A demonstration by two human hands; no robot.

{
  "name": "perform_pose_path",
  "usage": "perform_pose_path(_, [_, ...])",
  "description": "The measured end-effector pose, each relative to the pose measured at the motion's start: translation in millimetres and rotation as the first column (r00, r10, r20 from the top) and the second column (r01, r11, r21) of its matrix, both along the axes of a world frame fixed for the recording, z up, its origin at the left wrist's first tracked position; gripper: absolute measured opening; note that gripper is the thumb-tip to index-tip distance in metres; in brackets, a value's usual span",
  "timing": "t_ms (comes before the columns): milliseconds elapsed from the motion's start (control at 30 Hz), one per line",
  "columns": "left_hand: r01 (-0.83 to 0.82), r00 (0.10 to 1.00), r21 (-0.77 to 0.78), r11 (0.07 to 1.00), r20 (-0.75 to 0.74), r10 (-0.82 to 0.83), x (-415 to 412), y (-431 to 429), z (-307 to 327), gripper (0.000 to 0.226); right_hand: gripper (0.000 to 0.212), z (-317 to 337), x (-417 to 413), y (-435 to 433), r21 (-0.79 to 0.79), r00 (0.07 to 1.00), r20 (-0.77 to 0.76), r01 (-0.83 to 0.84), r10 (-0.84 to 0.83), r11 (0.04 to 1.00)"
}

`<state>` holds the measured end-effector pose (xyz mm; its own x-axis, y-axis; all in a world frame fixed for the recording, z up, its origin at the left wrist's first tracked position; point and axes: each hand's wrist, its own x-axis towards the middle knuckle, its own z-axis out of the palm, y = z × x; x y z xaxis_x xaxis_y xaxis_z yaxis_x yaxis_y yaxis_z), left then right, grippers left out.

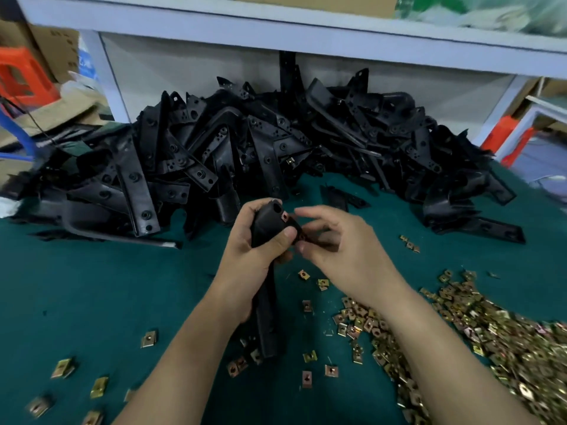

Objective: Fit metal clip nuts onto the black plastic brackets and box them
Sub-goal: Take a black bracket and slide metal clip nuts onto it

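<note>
The table (92, 286) is covered in green cloth. A heap of black brackets (245, 142) is piled at its far side. Brass-coloured clip nuts (460, 332) are scattered near, mostly at the right.

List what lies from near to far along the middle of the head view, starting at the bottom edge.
Scattered brass-coloured metal clip nuts on the green mat → left hand gripping a long black plastic bracket → big heap of black plastic brackets → pale grey shelf frame.

Even, bright overhead light; soft shadows, blurred and bowed edges, slight overall softness.
</note>
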<state>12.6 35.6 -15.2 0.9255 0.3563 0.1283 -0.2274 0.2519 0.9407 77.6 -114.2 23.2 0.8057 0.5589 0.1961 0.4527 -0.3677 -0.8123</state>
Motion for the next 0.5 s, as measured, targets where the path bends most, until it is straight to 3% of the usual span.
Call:
perform_pose_path(133, [0.024,1.000,0.003,1.000,0.016,-0.024,-3.5,-12.9,13.5,0.049,0.041,22.0,-7.1,-14.8,-0.030,0.997,0.063,0.045,-0.043,0.999])
perform_pose_path(300, [0.242,0.966,-0.023,0.970,-0.083,-0.243,-10.1,-51.5,32.7,0.059,0.035,32.9,-21.9,-66.6,0.098,0.962,0.026,0.270,-0.273,0.958])
perform_pose_path(500, [0.565,0.822,0.135,0.814,-0.174,-0.542,-31.8,-124.6,52.5,0.073,0.034,30.0,-60.2,-165.4,0.310,0.811,-0.150,0.581,-0.565,0.752])
